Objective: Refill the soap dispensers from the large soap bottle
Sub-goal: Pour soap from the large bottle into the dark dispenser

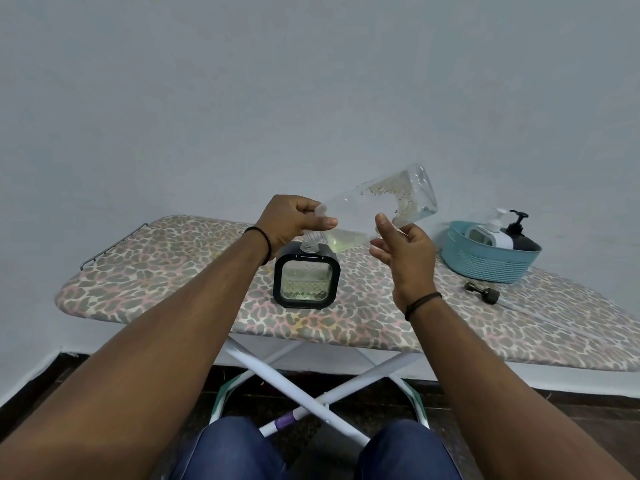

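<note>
L hand (289, 221) grips large soap bottle (377, 206) near its neck, mouth tipped into square dispenser (306, 275). R hand (405, 252) open, fingertips under bottle. Basket (485, 259) right of dispenser.

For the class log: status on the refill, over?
Left hand grips tilted bottle, neck in dispenser. Right hand open beneath. Nothing blocking.

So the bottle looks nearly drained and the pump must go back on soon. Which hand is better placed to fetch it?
The right hand, probably. It is open beside the large soap bottle, while the left hand grips the bottle's neck over the square dispenser. The black pump lies on the ironing board to the right.
</note>
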